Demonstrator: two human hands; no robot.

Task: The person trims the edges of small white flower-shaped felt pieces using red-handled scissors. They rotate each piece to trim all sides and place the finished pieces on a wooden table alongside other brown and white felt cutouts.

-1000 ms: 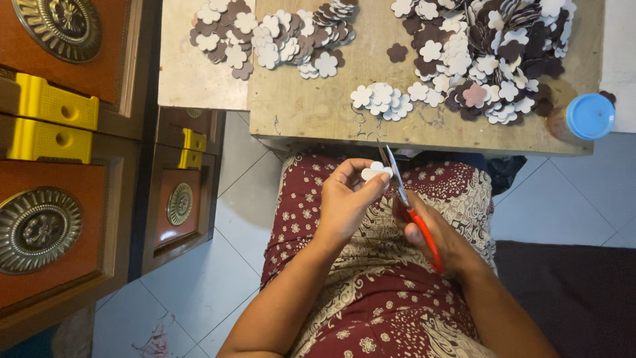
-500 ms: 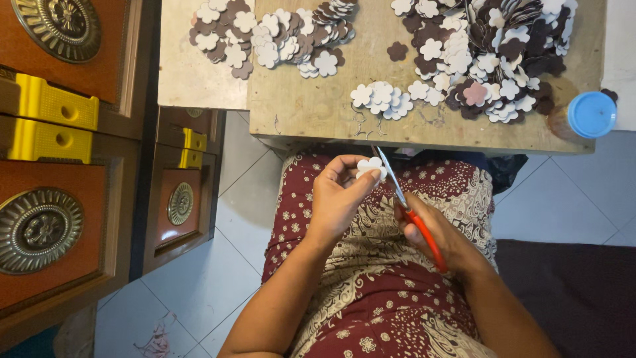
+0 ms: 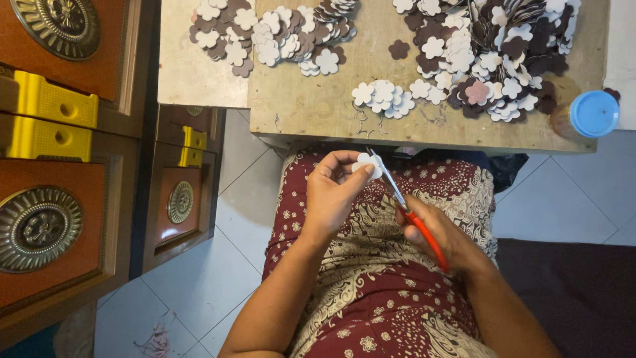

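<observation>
tiled floor, low wooden work board, carved brown cabinetry on my left.

i look down on a floor of pale square tiles (image 3: 199, 278) with thin grout lines; a dark mat (image 3: 570, 292) covers its lower right part. a worn wooden board (image 3: 424, 116) with scratches spans the top, butted against a paler slab (image 3: 192, 79) on its left. along the left edge stand reddish-brown wooden panels (image 3: 59, 199) bearing round embossed metal medallions (image 3: 36, 229), with yellow plastic brackets (image 3: 46, 99) between them. a smaller matching panel (image 3: 182, 199) sits under the slab. light is soft and even, shadows faint.
</observation>
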